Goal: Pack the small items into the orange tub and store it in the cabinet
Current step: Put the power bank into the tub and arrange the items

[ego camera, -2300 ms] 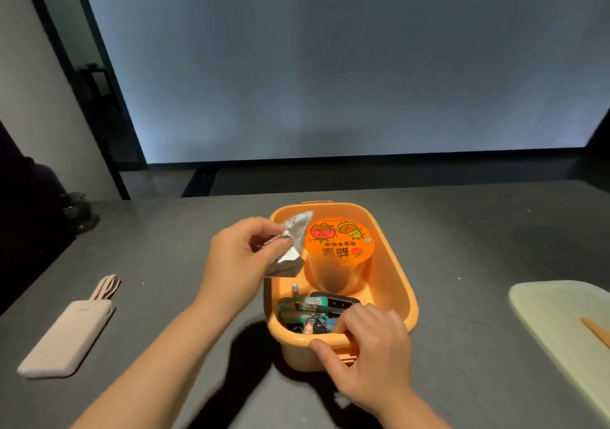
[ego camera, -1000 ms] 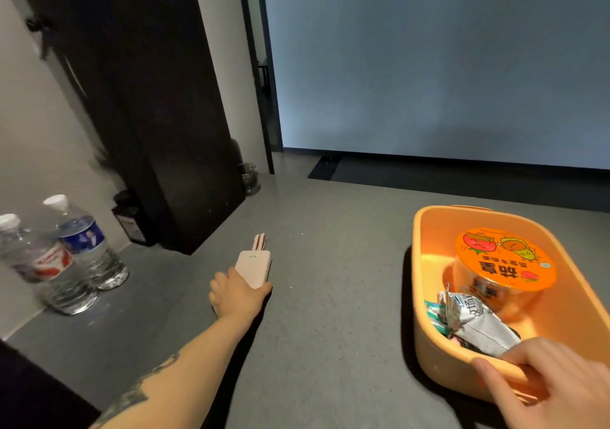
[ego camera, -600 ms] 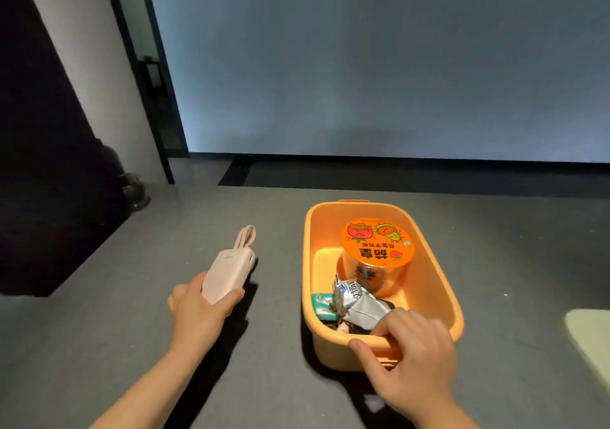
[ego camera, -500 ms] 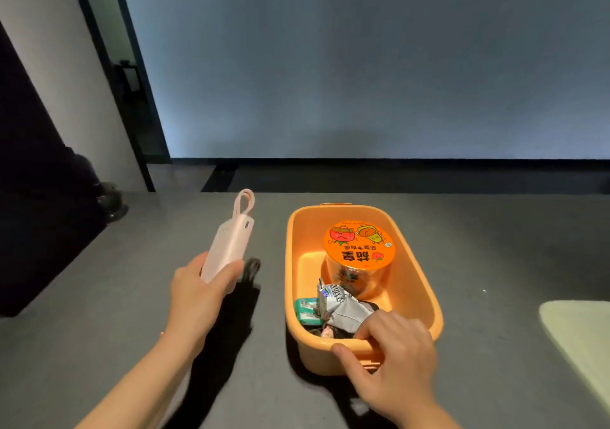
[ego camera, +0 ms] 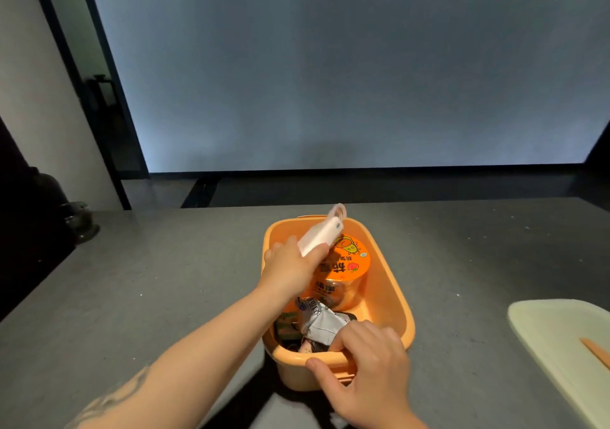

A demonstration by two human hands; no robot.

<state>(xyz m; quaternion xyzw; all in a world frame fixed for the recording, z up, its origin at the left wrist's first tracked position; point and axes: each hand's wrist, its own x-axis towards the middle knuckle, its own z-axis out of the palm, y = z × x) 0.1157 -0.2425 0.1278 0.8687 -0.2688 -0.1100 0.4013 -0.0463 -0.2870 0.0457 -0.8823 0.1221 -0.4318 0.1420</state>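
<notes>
The orange tub (ego camera: 392, 300) stands on the grey table in front of me. Inside it are an orange-lidded noodle cup (ego camera: 346, 270), a crumpled silver packet (ego camera: 321, 324) and a few smaller items below it. My left hand (ego camera: 290, 268) grips a pale pink power bank (ego camera: 321, 235) with a loop strap, holding it tilted over the tub's far left part, above the cup. My right hand (ego camera: 366, 372) clasps the tub's near rim, fingers inside and thumb outside.
A pale green tray (ego camera: 558, 339) with an orange stick on it lies at the right edge of the table. A dark cabinet-like shape (ego camera: 23, 230) stands at the far left. A large lit screen fills the background.
My left hand picked the power bank up from the table at the left and carried it rightward over the tub. My right hand has kept its hold on the near rim.
</notes>
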